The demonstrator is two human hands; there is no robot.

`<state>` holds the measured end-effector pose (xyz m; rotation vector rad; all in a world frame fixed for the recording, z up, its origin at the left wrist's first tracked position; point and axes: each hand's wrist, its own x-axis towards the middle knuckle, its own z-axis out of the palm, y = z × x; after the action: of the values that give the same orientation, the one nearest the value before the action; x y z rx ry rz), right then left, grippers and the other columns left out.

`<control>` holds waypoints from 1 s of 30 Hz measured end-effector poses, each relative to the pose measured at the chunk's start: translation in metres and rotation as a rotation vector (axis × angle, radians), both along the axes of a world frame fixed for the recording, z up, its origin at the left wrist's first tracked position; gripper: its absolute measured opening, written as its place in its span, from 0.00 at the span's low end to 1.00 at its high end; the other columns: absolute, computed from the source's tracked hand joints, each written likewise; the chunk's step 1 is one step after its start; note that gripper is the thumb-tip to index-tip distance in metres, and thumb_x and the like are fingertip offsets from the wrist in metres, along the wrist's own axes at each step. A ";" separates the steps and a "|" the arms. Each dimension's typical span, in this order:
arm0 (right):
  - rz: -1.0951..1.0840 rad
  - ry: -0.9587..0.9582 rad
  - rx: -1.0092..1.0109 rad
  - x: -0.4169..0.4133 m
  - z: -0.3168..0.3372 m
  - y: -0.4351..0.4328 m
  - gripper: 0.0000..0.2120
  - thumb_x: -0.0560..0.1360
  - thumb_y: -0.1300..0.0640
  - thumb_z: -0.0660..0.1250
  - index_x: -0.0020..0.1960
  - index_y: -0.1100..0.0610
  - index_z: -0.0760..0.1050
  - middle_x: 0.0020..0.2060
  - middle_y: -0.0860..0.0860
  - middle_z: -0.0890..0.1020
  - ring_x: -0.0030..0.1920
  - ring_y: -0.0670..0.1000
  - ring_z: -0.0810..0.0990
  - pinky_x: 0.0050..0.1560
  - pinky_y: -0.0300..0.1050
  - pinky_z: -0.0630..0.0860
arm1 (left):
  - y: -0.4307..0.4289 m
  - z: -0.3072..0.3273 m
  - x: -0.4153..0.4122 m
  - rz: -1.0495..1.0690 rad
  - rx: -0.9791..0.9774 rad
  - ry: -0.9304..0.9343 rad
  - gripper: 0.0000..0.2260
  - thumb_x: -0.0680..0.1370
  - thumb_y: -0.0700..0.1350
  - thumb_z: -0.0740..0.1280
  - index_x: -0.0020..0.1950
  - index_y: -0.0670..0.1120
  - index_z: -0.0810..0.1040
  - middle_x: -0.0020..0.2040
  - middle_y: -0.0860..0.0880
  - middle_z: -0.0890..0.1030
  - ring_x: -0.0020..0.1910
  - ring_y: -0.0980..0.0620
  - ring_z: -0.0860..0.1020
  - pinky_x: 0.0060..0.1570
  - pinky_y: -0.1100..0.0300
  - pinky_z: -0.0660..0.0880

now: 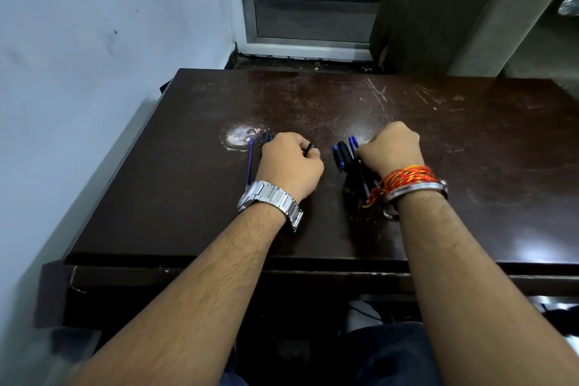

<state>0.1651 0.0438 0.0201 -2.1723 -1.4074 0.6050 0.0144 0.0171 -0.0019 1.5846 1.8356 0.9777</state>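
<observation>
Currently the loose blue pen (250,163) lies twelve-to-six at nine o'clock of my left hand (289,163), which pinches a black pen (310,148), while my right hand (390,147) grips a pen bundle (343,155).

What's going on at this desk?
A person at a dark wooden desk seems to be gathering pens. The right hand grips a bundle of blue and black pens down on the desktop. The left hand pinches a black pen in its fingers. A thin blue pen lies along its outer side.
</observation>
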 end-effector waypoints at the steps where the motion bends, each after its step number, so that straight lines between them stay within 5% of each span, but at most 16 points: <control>1: -0.003 0.005 -0.001 0.000 0.000 0.000 0.12 0.74 0.59 0.70 0.53 0.66 0.77 0.54 0.64 0.79 0.43 0.56 0.73 0.43 0.45 0.73 | 0.000 0.000 0.000 0.000 0.001 0.002 0.04 0.75 0.45 0.68 0.44 0.47 0.82 0.35 0.49 0.83 0.35 0.51 0.82 0.37 0.61 0.78; 10: -0.005 0.003 0.001 -0.001 0.000 -0.001 0.09 0.75 0.60 0.70 0.50 0.66 0.76 0.43 0.59 0.74 0.42 0.57 0.74 0.44 0.46 0.75 | -0.001 0.000 0.001 0.011 0.007 0.008 0.04 0.75 0.45 0.69 0.43 0.47 0.82 0.35 0.50 0.83 0.35 0.52 0.81 0.35 0.63 0.75; 17: -0.013 -0.013 0.032 -0.001 -0.002 0.001 0.10 0.73 0.59 0.70 0.46 0.65 0.76 0.46 0.60 0.78 0.45 0.59 0.79 0.49 0.50 0.80 | 0.000 0.002 -0.002 0.025 0.034 0.041 0.04 0.75 0.46 0.68 0.44 0.48 0.82 0.35 0.53 0.81 0.34 0.57 0.78 0.30 0.67 0.69; 22: 0.000 -0.031 0.107 -0.009 -0.002 0.002 0.10 0.72 0.56 0.70 0.45 0.65 0.80 0.43 0.60 0.82 0.44 0.57 0.80 0.42 0.42 0.74 | 0.009 0.010 -0.022 0.193 0.089 0.142 0.08 0.75 0.44 0.63 0.41 0.41 0.79 0.38 0.46 0.80 0.36 0.46 0.76 0.35 0.59 0.70; 26: 0.070 0.021 0.189 -0.020 -0.002 -0.001 0.08 0.72 0.59 0.69 0.42 0.62 0.84 0.40 0.57 0.84 0.41 0.53 0.82 0.40 0.41 0.75 | 0.013 0.009 -0.049 0.317 -0.066 0.238 0.12 0.70 0.44 0.69 0.30 0.44 0.69 0.29 0.48 0.70 0.26 0.46 0.69 0.26 0.61 0.65; 30: 0.108 0.038 0.249 -0.029 -0.003 -0.002 0.07 0.72 0.57 0.70 0.43 0.58 0.85 0.42 0.55 0.85 0.46 0.53 0.83 0.48 0.41 0.79 | 0.016 0.005 -0.062 0.297 -0.220 0.300 0.12 0.69 0.41 0.70 0.32 0.45 0.67 0.30 0.47 0.68 0.26 0.49 0.68 0.24 0.61 0.63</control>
<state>0.1365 0.0417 0.0168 -1.8918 -1.5015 0.4779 -0.0475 0.0331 0.0032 1.4096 2.3472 0.6514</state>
